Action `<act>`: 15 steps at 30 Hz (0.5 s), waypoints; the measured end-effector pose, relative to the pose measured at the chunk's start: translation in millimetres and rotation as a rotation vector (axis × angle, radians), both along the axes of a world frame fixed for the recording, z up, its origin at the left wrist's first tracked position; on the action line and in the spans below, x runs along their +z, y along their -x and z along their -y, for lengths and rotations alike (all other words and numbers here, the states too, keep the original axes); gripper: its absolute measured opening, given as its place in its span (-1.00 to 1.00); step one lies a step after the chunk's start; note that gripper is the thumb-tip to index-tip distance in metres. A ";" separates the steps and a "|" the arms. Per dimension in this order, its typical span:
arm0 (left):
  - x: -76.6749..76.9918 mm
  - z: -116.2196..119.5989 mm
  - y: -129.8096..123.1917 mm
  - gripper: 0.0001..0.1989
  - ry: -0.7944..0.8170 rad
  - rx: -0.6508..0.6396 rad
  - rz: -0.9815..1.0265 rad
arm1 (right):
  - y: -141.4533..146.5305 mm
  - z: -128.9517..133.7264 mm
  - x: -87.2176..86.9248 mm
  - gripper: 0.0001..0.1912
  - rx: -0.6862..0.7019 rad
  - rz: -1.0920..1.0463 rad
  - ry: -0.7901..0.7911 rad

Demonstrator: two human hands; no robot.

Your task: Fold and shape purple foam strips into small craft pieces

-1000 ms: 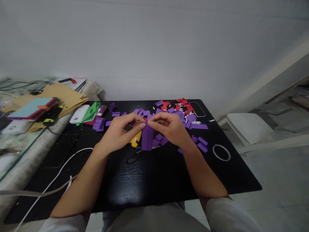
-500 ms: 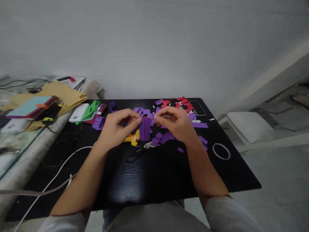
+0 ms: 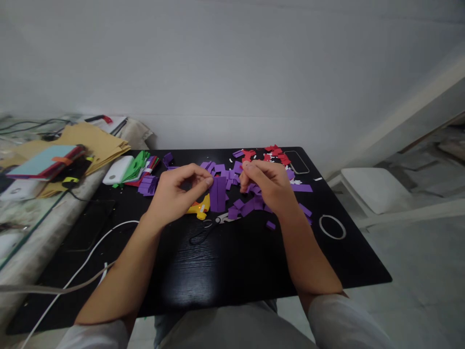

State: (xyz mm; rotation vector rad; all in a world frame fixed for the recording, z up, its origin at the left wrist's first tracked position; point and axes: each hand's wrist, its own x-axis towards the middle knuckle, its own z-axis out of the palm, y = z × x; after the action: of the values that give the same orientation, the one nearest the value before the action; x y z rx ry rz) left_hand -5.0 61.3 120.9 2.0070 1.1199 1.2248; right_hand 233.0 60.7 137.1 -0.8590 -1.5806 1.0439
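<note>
Between its thumb and finger, my left hand (image 3: 181, 191) pinches the top corner of a purple folded paper strip (image 3: 218, 195), which hangs upright. My right hand (image 3: 267, 183) is closed, a short way right of the strip, with thumb and index tips together; whatever they hold is too small to name. Purple paper pieces (image 3: 248, 207) lie under and between the hands. Scissors (image 3: 219, 220) with black handles lie below the strip. A yellow glue gun (image 3: 200, 208) is partly hidden behind my left hand.
Red paper scraps (image 3: 278, 152) and a phone-shaped frame (image 3: 298, 162) lie at the table's back right. A white ring (image 3: 333, 227) is on the right. Green paper (image 3: 137, 167), a white cable (image 3: 87, 259) and a dark phone (image 3: 90, 224) are at left.
My right hand has moved right, away from the purple strip, and its fingers have turned. My left hand still holds the strip in nearly the same place.
</note>
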 end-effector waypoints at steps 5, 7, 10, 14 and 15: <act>0.4 0.3 0.7 -0.86 -0.019 0.031 0.000 | -4.9 -2.3 -4.5 -0.54 -0.021 -0.054 -0.015; 0.1 0.2 0.4 -0.85 -0.024 0.026 0.003 | -4.2 -4.3 -7.5 -0.54 -0.032 -0.107 0.014; 0.0 0.3 0.0 -0.86 -0.025 0.019 0.010 | -0.2 -6.5 -9.9 -0.53 -0.042 -0.127 0.055; 0.5 1.0 1.2 -0.88 0.002 0.008 0.038 | 5.8 -7.7 -9.9 -0.55 0.027 -0.078 0.091; 0.6 1.1 1.8 -0.87 0.014 0.004 0.048 | 6.8 -8.1 -10.3 -0.56 0.042 -0.063 0.097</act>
State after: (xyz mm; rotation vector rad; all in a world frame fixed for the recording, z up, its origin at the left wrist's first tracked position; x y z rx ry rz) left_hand -6.8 60.3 121.4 1.9556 1.1069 1.2573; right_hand 226.3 68.8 126.8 -0.8533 -1.5108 1.1747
